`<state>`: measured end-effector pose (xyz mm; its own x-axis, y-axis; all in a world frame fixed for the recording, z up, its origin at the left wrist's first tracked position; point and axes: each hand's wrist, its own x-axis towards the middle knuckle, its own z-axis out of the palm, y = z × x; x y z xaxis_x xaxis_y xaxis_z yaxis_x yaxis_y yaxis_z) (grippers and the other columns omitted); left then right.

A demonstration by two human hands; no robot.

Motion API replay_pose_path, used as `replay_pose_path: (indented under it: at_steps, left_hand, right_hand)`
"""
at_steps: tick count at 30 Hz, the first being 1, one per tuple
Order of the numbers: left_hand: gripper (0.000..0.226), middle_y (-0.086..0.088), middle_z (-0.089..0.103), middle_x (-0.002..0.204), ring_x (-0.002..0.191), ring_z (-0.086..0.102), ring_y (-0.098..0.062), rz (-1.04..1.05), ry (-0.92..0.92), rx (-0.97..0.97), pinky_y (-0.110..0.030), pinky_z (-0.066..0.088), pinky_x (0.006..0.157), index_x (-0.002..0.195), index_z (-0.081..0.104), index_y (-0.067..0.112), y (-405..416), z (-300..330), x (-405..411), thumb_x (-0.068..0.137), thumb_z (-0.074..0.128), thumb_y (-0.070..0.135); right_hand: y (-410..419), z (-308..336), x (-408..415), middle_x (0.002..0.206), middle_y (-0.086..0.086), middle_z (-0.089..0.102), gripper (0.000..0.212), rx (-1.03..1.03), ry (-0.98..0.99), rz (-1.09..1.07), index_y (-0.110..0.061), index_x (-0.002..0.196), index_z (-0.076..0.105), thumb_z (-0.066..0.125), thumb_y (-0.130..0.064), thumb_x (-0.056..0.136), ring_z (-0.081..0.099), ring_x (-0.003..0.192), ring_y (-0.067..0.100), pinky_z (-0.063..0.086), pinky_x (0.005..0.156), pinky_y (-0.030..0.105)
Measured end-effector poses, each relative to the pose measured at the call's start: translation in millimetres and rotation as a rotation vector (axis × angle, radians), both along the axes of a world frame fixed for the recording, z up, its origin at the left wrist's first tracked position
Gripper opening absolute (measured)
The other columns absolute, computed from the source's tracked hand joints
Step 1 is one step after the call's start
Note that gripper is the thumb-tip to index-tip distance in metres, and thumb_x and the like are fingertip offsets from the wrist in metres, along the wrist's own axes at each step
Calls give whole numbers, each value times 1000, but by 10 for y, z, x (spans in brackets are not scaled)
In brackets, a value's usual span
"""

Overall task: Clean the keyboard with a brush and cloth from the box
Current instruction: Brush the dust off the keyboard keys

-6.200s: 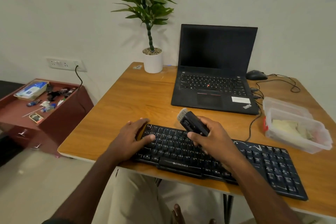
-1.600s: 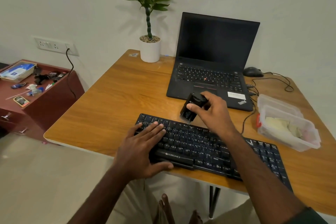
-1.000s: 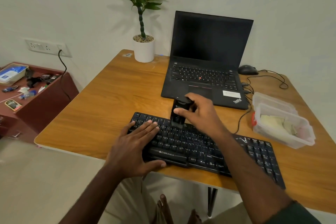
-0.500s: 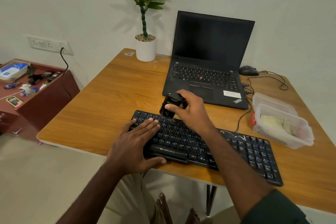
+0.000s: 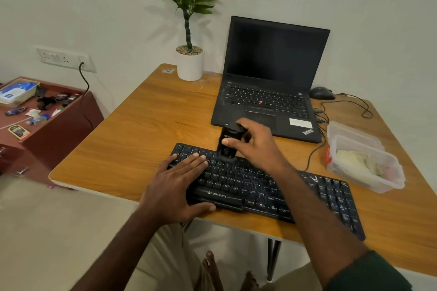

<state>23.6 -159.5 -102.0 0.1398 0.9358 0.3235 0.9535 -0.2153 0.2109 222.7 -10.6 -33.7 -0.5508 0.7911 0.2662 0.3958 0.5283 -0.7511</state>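
Note:
A black keyboard (image 5: 255, 186) lies along the near edge of the wooden desk (image 5: 146, 139). My left hand (image 5: 175, 186) rests flat on its left end, fingers spread over the keys. My right hand (image 5: 255, 144) grips a black brush (image 5: 228, 142), held upright with its lower end pressed on the keyboard's top rows; the bristles are hidden. A clear plastic box (image 5: 364, 160) at the right holds a pale cloth (image 5: 354, 160).
An open black laptop (image 5: 272, 82) stands just behind the keyboard. A potted plant (image 5: 190, 59) sits at the back left of the desk, a mouse (image 5: 321, 93) with trailing cables at the back right. A low red cabinet (image 5: 47, 125) with clutter stands to the left.
The brush has swept leftward along the keyboard's top rows, then come back slightly right. My left hand has stayed flat on the keyboard's left end.

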Motion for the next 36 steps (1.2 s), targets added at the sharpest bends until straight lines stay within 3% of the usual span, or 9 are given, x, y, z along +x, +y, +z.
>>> replay_pose_path:
  at_steps: [4,8,14,19,25,28,36]
  left_hand:
    - [103,6,41,155,146,27,-5,-5,-31,0,-42,16,121,148,45,21,16,26,-24,74,43,93]
    - [105,6,41,155,146,25,-4,-8,-28,-6,-41,14,121,149,44,21,59,30,-56,73,43,94]
    - [110,3,34,158,150,20,-12,0,29,0,-55,16,120,150,41,18,122,102,272,74,36,96]
    - [107,2,38,157,149,25,-13,-7,30,4,-48,8,118,150,43,17,208,39,611,77,31,94]
    - [103,0,46,152,145,34,-16,13,60,8,-49,14,116,145,49,16,214,23,630,79,32,93]
    - [101,2,44,153,147,30,-14,10,57,-6,-48,12,117,146,48,17,200,38,621,80,34,92]
    - [102,4,38,157,149,23,-11,23,44,-21,-48,11,119,149,44,20,195,37,608,79,29,93]
  right_hand:
    - [3,22,-101,97,-5,66,29,13,29,2,-20,107,66,79,-34,85,60,86,12,48,72,23]
    - [132,113,238,106,-6,65,36,17,-97,-16,-21,116,64,79,-32,85,60,94,5,48,78,22]
    - [212,248,854,100,-6,67,22,-55,-21,-167,-24,108,65,75,-30,89,62,95,15,49,80,32]
    - [126,242,958,96,-10,66,22,-55,-128,-142,-24,106,64,76,-28,88,59,87,3,42,70,18]
    - [49,79,565,91,-4,68,21,-101,-9,-47,-20,104,65,77,-26,88,61,77,2,49,64,14]
    - [69,69,536,92,-6,68,20,-99,57,-62,-23,104,66,77,-26,88,60,82,7,47,71,19]
    - [243,231,1150,100,-5,70,28,-119,-144,-85,-22,110,66,78,-29,85,64,90,9,48,75,27]
